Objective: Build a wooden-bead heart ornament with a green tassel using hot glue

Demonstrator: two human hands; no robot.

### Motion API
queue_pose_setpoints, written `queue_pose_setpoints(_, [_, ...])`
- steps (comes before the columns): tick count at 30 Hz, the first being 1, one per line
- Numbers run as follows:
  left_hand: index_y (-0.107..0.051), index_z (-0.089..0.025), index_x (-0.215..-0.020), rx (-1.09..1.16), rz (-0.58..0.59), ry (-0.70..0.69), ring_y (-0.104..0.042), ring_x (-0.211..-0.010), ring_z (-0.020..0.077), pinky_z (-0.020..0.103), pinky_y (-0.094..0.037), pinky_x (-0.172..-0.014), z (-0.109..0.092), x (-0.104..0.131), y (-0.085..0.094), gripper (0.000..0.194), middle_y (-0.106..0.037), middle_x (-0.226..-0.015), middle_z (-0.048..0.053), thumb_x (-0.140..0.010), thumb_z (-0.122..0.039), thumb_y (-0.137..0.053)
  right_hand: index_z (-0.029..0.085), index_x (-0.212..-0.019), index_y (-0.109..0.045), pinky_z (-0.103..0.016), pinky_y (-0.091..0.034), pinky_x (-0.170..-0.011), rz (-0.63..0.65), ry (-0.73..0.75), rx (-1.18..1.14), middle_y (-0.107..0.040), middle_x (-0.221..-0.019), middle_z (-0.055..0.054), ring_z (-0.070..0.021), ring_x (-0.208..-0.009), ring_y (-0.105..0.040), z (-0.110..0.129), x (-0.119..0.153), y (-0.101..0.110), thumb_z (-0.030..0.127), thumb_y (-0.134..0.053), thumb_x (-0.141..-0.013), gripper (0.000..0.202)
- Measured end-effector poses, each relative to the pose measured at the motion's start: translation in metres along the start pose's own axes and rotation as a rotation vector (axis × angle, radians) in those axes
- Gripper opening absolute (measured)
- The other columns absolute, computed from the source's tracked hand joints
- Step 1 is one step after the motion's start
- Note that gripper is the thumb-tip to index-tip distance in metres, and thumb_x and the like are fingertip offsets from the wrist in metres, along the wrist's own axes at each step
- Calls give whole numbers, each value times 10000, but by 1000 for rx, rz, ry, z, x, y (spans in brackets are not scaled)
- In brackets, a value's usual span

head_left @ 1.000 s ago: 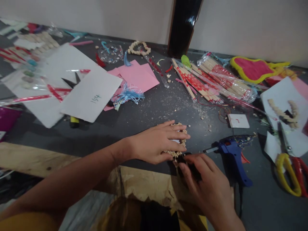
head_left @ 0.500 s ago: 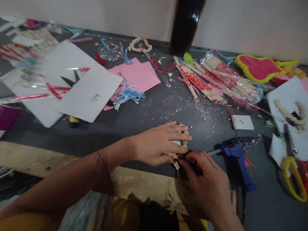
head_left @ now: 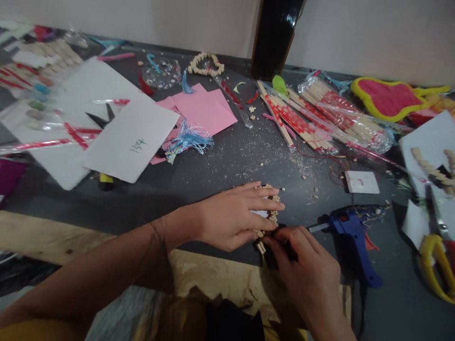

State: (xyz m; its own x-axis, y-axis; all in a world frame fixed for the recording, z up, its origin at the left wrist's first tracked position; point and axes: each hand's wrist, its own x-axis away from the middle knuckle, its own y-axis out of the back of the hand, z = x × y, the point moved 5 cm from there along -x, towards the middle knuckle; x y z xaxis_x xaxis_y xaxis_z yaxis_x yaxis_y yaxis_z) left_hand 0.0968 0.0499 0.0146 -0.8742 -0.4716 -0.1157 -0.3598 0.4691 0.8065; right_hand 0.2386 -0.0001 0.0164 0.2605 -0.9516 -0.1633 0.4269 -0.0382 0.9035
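Observation:
Under my left hand [head_left: 238, 215] lies a small craft piece [head_left: 273, 215] edged with pale, beige wooden bits, with a white patch inside. The hand rests flat on it, fingers spread, hiding most of it. A short pale stick [head_left: 261, 247] pokes out at its lower edge. My right hand [head_left: 305, 265] is at the piece's lower right corner, thumb and fingers pinched together at something dark. What they hold is too small and shaded to make out. To the right of this hand lies a blue glue gun [head_left: 350, 237], its clear glue stick pointing towards the hand.
Yellow-handled scissors [head_left: 437, 265] lie at the far right. Bundles of red-marked sticks [head_left: 298, 118] are at the back right. Pink paper [head_left: 204, 111], a blue tassel [head_left: 188, 139] and a white card marked 154 [head_left: 133, 147] lie on the left. Pale crumbs [head_left: 238, 158] dot the dark table.
The view has shifted slightly. My left thumb has moved a little along the craft piece's lower edge. My right hand stays pinched at the same corner.

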Motion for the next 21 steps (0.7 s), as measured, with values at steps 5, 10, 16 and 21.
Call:
queue_pose_setpoints(5, [-628,-202,-1150,12,-7,-4,-302,-1384,264,494,-218,-1151,1,0,1,305,-481,-1407,78,-869,-205,-508,220,-716,-587,-237,-374,-555,4,7,-12,-627,-645,24,-110,-580,-583,-1,-1,1,334,-538,-889,212])
queue_pose_setpoints(10, [-610,-219,-1180,7,16,-8,-268,-1400,249,475,-203,-1159,2,1,0,328,-452,-1433,55,-869,-211,-506,219,-748,-594,-230,-385,-565,23,52,-50,-646,-675,20,-109,-588,-591,-2,-1,2,315,-509,-907,204])
queue_pose_setpoints(16, [-623,-208,-1168,12,7,7,-288,-1391,253,478,-204,-1157,2,0,0,324,-472,-1418,57,-873,-212,-489,215,-726,-603,-235,-379,-582,11,71,-27,-643,-655,22,-113,-603,-594,0,-3,2,287,-530,-896,198])
queue_pose_setpoints(21, [-631,-209,-1156,17,3,7,-292,-1389,252,470,-213,-1155,2,-1,0,321,-475,-1415,55,-861,-205,-504,216,-734,-607,-239,-374,-572,4,70,6,-647,-662,21,-113,-607,-592,2,-1,0,277,-512,-906,206])
